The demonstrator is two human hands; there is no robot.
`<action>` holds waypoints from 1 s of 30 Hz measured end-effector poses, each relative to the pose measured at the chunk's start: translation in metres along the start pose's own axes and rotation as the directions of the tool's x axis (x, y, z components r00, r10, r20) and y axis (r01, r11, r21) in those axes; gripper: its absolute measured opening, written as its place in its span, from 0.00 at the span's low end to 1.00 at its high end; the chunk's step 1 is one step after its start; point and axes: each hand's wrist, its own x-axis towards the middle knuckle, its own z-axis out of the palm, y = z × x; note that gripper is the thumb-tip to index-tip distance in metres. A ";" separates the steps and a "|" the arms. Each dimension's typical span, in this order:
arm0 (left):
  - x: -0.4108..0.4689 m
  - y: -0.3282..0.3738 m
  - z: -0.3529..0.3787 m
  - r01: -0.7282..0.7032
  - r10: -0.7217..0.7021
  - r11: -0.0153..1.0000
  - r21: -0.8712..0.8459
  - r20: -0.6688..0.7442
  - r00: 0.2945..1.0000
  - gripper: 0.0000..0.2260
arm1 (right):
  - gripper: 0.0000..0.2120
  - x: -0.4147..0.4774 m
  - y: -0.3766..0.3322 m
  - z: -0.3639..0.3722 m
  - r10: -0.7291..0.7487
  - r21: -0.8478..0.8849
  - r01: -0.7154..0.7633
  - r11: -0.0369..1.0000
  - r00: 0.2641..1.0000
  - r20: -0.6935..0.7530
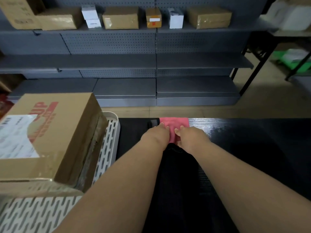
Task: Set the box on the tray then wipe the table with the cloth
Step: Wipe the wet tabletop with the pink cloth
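**Both hands on the cloth, box on the tray**

At the left the cardboard box [50, 132] stands on the white tray [107, 148]. Both forearms reach forward, close together. The left hand [156, 134] lies palm down, its fingers nearly straight, with the tips pressing on the pink cloth [175, 122]. The right hand [191, 137] touches the cloth just beside it; whether it pinches the cloth, one cannot tell. The cloth lies at the far edge of the black table [252, 140].

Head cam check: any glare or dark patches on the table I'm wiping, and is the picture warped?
Head view: dim overall; a pale sheen on the table right of the cloth; the near table is almost black, grain lost; the wide-angle lens bows the shelves.
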 end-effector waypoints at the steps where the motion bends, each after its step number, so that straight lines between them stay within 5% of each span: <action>1: -0.004 -0.002 0.004 -0.005 0.005 1.000 -0.001 -0.016 1.000 0.29 | 0.24 -0.004 -0.004 0.001 0.003 -0.002 -0.003 1.000 1.000 0.004; 23: -0.228 0.048 0.147 0.047 -0.049 0.998 -0.039 -0.054 0.997 0.26 | 0.34 -0.204 -0.075 0.109 -0.062 0.030 0.058 0.998 0.986 0.157; 30: -0.287 0.091 0.198 0.048 -0.050 0.997 -0.063 -0.021 0.999 0.28 | 0.29 -0.301 -0.076 0.138 -0.094 0.003 0.094 0.996 0.991 0.094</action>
